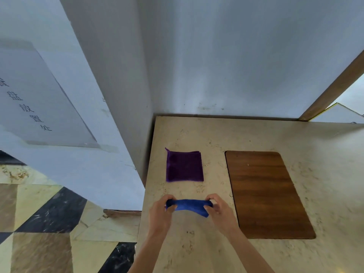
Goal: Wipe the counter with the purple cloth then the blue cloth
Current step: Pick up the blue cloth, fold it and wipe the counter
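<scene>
A purple cloth lies folded flat in a square on the beige stone counter, near its left edge. Closer to me, both hands hold a blue cloth stretched between them just above the counter. My left hand pinches its left end and my right hand pinches its right end. The blue cloth sags a little and one corner hangs down by my right hand.
A brown wooden board is set flat in the counter to the right of the cloths. Grey walls meet at the back left corner. The counter's left edge drops to a patterned tile floor. A sign with printed characters hangs at left.
</scene>
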Tool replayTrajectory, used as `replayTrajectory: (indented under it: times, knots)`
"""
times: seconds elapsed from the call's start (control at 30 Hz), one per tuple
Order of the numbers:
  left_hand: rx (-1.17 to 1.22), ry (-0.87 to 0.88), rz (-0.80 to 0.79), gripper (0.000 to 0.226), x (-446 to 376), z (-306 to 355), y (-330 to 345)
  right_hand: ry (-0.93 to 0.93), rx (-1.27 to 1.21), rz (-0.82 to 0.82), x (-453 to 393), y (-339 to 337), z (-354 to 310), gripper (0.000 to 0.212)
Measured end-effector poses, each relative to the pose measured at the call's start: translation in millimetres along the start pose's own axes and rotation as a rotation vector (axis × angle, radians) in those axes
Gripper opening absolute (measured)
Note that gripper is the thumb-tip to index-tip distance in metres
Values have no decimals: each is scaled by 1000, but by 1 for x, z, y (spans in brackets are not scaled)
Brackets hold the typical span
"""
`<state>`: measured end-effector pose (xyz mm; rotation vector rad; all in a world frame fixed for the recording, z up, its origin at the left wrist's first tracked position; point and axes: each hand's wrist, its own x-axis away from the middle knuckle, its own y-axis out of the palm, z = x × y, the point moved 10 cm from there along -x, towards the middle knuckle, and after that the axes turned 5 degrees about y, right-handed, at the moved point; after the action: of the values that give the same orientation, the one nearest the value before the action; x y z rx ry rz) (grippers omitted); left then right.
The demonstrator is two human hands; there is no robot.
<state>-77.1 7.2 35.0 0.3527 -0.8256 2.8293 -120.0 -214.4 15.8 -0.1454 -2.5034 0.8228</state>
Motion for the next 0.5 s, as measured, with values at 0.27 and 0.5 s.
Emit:
replayTrajectory:
  times: [0.27,0.5]
  knots:
    - [60,172,-9,31,42,92,-33,-46,-169,142,74,-87,-48,24]
    - [135,328,-46,31,90,186,-21,-124,-168,413,157,-180,-63,24]
